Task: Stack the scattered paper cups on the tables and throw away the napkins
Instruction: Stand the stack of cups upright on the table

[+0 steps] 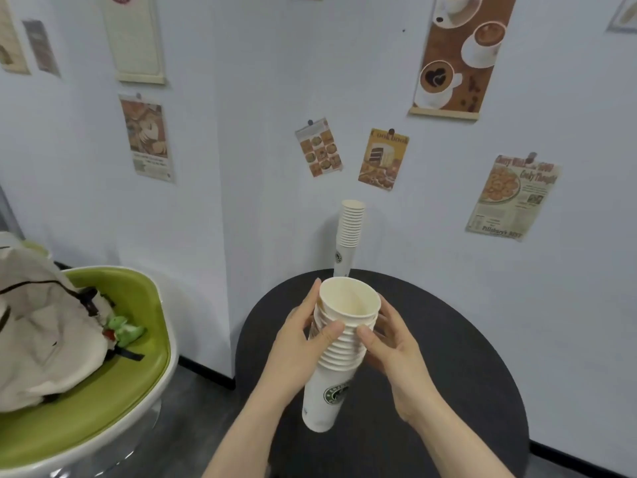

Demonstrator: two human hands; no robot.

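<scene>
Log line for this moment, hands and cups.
left hand: grips held cup stack | right hand: grips same stack | second cup stack: upright at round black table far edge | napkins: none visible

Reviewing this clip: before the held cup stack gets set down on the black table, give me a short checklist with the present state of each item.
1. Both hands on the held stack: ok; left hand and right hand grip its rims from either side.
2. Top cup seated evenly: not ok; it sits tilted against the rims below.
3. Held stack upright: not ok; it leans, bottom toward the left.
4. Bare spot on the black table: ok; open surface right of the hands.
5. Second stack out of the way: ok; it stands at the far edge by the wall.
6. Napkins left: cannot tell; none in view.
</scene>
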